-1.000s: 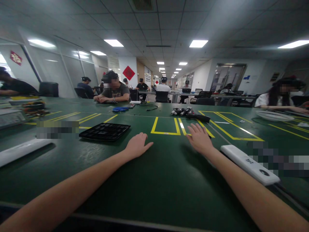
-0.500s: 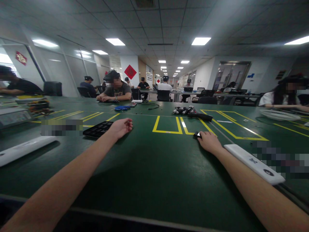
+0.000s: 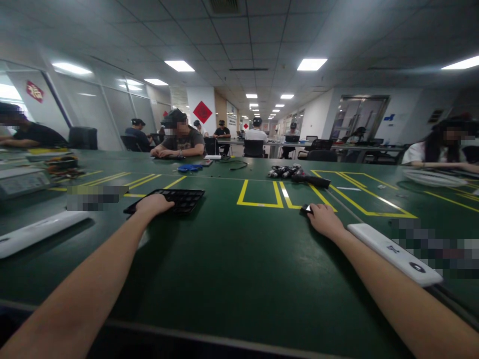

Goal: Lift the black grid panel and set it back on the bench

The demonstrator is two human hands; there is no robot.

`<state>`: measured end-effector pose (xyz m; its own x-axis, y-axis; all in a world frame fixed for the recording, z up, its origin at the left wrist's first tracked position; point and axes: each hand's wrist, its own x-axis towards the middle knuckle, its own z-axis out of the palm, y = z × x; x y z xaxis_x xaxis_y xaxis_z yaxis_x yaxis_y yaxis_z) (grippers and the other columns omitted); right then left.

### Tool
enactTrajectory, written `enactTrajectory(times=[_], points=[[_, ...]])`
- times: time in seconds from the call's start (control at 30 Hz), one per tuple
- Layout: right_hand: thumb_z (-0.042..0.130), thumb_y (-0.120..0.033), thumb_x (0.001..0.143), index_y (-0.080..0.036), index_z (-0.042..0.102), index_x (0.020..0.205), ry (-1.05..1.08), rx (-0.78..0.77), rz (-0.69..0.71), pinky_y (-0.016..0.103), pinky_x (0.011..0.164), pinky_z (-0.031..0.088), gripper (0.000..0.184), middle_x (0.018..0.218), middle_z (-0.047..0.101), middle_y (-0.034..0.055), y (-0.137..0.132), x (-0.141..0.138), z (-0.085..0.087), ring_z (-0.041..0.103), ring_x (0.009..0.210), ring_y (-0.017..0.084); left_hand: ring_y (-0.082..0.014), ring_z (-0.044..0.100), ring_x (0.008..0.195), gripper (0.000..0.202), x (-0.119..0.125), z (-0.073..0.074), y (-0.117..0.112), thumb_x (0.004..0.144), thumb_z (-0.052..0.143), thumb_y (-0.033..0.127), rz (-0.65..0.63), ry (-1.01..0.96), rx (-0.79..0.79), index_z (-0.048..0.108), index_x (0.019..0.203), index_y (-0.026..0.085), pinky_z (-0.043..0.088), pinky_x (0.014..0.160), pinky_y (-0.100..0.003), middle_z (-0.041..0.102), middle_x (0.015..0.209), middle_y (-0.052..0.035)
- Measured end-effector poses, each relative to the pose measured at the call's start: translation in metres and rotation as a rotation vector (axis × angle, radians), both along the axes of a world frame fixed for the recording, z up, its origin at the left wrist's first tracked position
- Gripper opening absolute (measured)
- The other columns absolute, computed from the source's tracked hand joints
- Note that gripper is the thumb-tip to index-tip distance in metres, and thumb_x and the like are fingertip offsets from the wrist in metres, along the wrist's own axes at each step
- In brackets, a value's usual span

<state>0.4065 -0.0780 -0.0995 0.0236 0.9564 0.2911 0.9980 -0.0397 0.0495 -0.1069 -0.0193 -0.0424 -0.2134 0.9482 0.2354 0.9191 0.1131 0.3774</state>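
My left hand (image 3: 155, 203) is over the left part of a flat black tray (image 3: 190, 200) divided into small compartments. Its thumb side points right; the other fingertips are hidden behind the hand, so I cannot tell whether they hold anything. On the table to the right, my right hand (image 3: 325, 218) is closed around a small black block-like object (image 3: 306, 209) with a bright white patch on top. This object lies at the lower edge of a yellow tape outline (image 3: 294, 205). Its exact kind does not show.
A white elongated device (image 3: 392, 253) lies beside my right forearm, another white bar (image 3: 41, 232) at the left. Farther back are a bundle of dark cables (image 3: 286, 172) and a blue item (image 3: 190, 168). A person (image 3: 179, 134) sits across the green table (image 3: 224, 279).
My left hand has moved left from the tray's right side to over its left part, uncovering the tray's right portion. My right hand stays on the small black object.
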Motion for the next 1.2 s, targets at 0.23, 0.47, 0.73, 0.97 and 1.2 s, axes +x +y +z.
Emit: enactTrajectory(times=[0.23,0.47,0.73,0.97,1.2], points=[[0.052,-0.023,0.078,-0.013,0.051,0.119,0.362,-0.006,0.188,0.038,0.094,0.034,0.042,0.118,0.056,0.0122,-0.003,-0.034,0.01,0.044,0.113,0.027,-0.0275,0.058,0.084,0.035,0.096,-0.002,-0.018,0.072,0.048,0.05,-0.151,0.178,-0.066,0.051,0.064,0.016,0.043,0.07,-0.034,0.061,0.081,-0.0138],[0.054,-0.021,0.075,-0.017,0.055,0.112,0.756,0.009,0.667,0.043,0.094,0.037,0.037,0.118,0.056,0.0093,-0.02,-0.086,0.001,0.047,0.112,0.025,-0.0184,0.055,0.075,0.039,0.205,-0.037,-0.056,0.081,0.042,0.043,-0.649,-0.161,0.153,0.052,0.103,0.012,0.043,0.068,-0.03,0.058,0.085,-0.0074],[0.051,-0.025,0.079,-0.018,0.05,0.119,0.776,0.033,0.813,0.044,0.097,0.034,0.041,0.122,0.053,0.0101,-0.017,-0.091,-0.007,0.044,0.115,0.024,-0.0211,0.054,0.094,0.034,0.211,-0.042,-0.066,0.08,0.047,0.033,-0.884,-0.273,0.149,0.046,0.109,0.015,0.042,0.081,-0.035,0.057,0.104,-0.0101],[0.04,-0.033,0.085,-0.026,0.043,0.128,0.581,0.037,0.861,0.046,0.107,0.02,0.045,0.134,0.045,0.003,-0.015,-0.106,-0.002,0.034,0.126,0.024,-0.0164,0.052,0.069,0.037,0.209,-0.045,-0.058,0.075,0.052,0.038,-0.807,-0.208,0.109,0.051,0.104,0.014,0.041,0.064,-0.029,0.054,0.075,-0.0022],[0.032,-0.04,0.088,-0.029,0.033,0.135,0.531,0.045,0.816,0.046,0.11,0.012,0.048,0.142,0.033,-0.0021,-0.02,-0.114,-0.004,0.023,0.132,0.024,-0.0116,0.049,0.065,0.016,0.202,-0.053,-0.043,0.077,0.047,0.023,-0.549,-0.801,0.045,0.049,0.092,0.017,0.044,0.061,-0.025,0.051,0.077,-0.0013]])
